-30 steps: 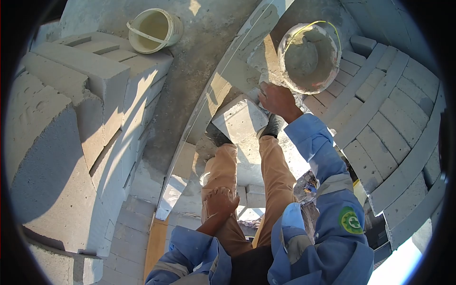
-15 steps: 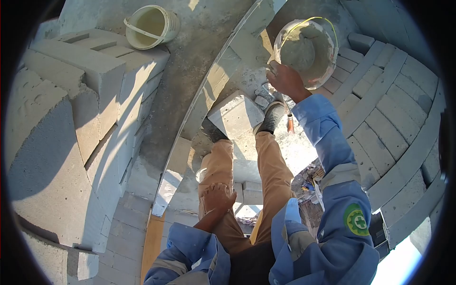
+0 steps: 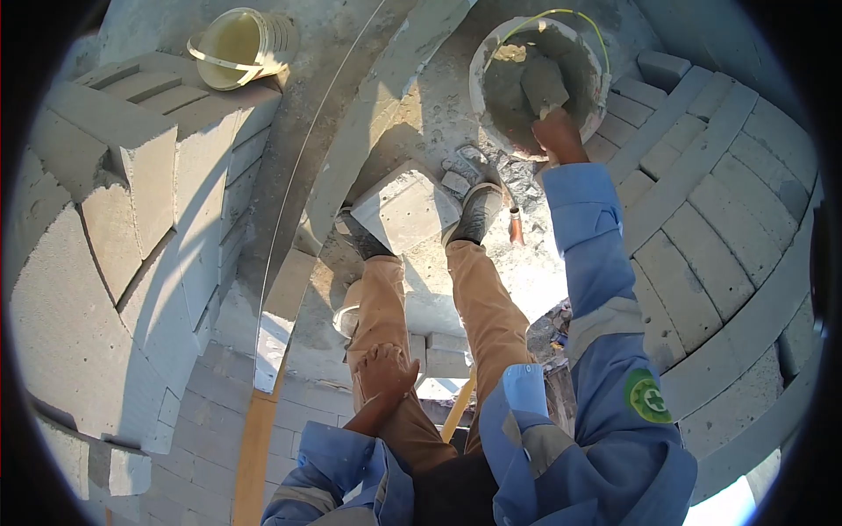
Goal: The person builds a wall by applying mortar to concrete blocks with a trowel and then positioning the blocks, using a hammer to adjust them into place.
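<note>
My right hand (image 3: 560,137) is closed around the handle of a trowel, at the near side of a mortar bucket (image 3: 598,98). The grey trowel blade (image 3: 545,85) lies over wet mortar inside the bucket. My left hand (image 3: 386,372) rests on my left thigh, its fingers laid over the trouser cloth, holding nothing. Between my feet stands a pale block (image 3: 405,210). Beside my right shoe, a tool with an orange-brown handle (image 3: 516,226) lies on the ground among broken bits.
Stacked pale blocks (image 3: 149,298) rise on the left, with a white bucket (image 3: 232,53) behind them. More blocks (image 3: 702,237) are laid in rows on the right. A long straight board (image 3: 373,131) runs diagonally left of my legs.
My right hand has moved from the bucket's left rim to its near side, with the trowel blade now showing in the bucket. The view has shifted slightly; my left hand stays on the thigh.
</note>
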Tool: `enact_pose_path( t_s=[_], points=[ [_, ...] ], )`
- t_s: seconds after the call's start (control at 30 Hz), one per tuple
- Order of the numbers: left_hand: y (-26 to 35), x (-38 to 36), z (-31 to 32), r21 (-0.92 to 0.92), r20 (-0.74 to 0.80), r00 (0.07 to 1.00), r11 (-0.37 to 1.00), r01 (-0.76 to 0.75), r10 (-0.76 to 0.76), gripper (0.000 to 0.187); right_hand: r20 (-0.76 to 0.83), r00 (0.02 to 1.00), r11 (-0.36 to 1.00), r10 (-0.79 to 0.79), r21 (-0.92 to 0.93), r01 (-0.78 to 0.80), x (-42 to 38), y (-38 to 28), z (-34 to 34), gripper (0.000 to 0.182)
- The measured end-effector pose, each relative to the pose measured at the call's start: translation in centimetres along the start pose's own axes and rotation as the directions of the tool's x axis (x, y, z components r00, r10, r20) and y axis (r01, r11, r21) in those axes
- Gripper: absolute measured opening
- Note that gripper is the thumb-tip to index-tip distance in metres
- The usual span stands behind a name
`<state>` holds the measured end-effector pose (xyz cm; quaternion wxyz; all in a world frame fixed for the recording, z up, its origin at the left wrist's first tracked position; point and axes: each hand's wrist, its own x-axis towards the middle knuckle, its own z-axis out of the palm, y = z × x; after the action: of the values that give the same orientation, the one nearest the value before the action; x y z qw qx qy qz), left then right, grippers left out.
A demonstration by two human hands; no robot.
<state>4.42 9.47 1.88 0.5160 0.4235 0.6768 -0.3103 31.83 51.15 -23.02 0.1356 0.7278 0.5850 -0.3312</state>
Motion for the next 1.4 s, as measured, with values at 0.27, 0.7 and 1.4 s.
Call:
enact_pose_path(
  t_s=[0.27,0.7,1.4],
  points=[
    [3.7,-1.8,4.2,-0.115,0.001,0.999,0.992,0.043,-0.043,0.059,0.184,0.983,0.662,-0.027,0.74,-0.12,-4.4,0.6,1.2,0.021],
    [0.6,-6.7,10.9,-0.25,-0.168,0.984,0.968,0.018,-0.062,0.062,0.007,0.915,0.705,-0.402,0.64,0.305,-28.2,-3.7,12.0,0.034],
    [-3.2,-6.9,16.8,-0.282,-0.158,0.987,0.958,-0.045,0.0,0.066,-0.197,0.712,0.616,-0.674,0.382,0.689,-48.6,-15.7,20.5,0.041]
  ],
)
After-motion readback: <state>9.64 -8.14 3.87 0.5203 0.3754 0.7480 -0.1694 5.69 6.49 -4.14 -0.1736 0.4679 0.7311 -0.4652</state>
